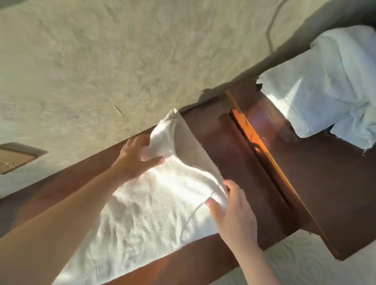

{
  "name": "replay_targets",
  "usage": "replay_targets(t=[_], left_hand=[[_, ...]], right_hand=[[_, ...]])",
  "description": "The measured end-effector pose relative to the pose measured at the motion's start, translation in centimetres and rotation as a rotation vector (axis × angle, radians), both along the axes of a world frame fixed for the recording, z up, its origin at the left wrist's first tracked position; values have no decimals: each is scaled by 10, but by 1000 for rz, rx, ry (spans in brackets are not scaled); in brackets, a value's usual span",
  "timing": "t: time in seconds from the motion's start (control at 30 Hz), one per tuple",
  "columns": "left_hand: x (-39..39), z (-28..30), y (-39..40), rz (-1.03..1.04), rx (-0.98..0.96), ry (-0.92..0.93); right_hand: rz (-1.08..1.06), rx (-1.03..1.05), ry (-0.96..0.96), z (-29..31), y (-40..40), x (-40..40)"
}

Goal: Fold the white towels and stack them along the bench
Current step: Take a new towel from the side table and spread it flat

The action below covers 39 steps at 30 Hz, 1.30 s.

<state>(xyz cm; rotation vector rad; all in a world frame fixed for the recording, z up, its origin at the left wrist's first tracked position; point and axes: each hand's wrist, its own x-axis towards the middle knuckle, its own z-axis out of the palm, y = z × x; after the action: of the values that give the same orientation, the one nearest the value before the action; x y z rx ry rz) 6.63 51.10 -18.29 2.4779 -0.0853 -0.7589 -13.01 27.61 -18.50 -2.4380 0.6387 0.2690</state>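
- Rough beige plaster wall [122,56] fills the field from 9 to 1 o'clock; a dark brown polished wooden surface [236,158] runs diagonally beneath it from 7 to 3 o'clock, with a beige wall socket plate [7,159] at 9 o'clock.
- White terry towel [147,208], the piece in hand, lies spread on the surface from centre towards 7 o'clock, its far end reaching the wall.
- Left hand [135,159], grip closed on the towel's far corner against the wall, lifting it into a raised fold.
- Right hand [233,213], grip pinching the towel's near-side corner between thumb and fingers, at 5 o'clock of centre.
- Heap of loose white towels [331,85] sits at 2 o'clock, well apart from the hands, part of it hanging off the front edge.
- Judged risks: the two corners may be carried over unevenly, giving a skewed fold, since the cloth is wrinkled and the far corner is bunched; the towel's lower end at 7 o'clock overhangs the front edge and could slide towards the pale patterned floor [307,270] if pulled.
- Edges and room: a narrow groove [258,160] crosses the surface at 3 o'clock of the towel; bare wood between towel and heap offers open space for folding and stacking; the wall closes off the far side.
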Motion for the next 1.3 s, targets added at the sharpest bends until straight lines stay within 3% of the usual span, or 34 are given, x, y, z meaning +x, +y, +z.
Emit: replay_targets(t=[0.2,0.43,0.57,0.63,0.7,0.8,0.9,1.03,1.13,1.23,1.3], left_hand=[[-4,-27,-24,-83,271,-6],[21,18,-27,-15,-282,432],[28,23,-20,-47,-309,699],[31,12,-21,66,-322,565],[31,-1,-24,185,-266,257],[24,-11,-28,77,-101,-66],[13,-22,-10,-18,66,-59],[-4,-23,26,145,60,-14],[-23,-16,57,245,149,108],[-39,-14,87,210,258,209],[-53,-10,98,215,192,304]], right_hand=[[-117,76,276,-14,-12,27],[-117,251,254,-17,-30,21],[-75,212,245,-16,-50,17],[-53,126,236,-20,-56,19],[-57,24,218,-24,-57,22],[-231,11,79,-26,-50,19],[-521,135,-62,-22,-29,-1],[-787,346,-103,-24,14,-35],[-772,438,2,-24,57,-52],[-708,572,161,-17,107,-57],[-687,687,287,-14,140,-58]])
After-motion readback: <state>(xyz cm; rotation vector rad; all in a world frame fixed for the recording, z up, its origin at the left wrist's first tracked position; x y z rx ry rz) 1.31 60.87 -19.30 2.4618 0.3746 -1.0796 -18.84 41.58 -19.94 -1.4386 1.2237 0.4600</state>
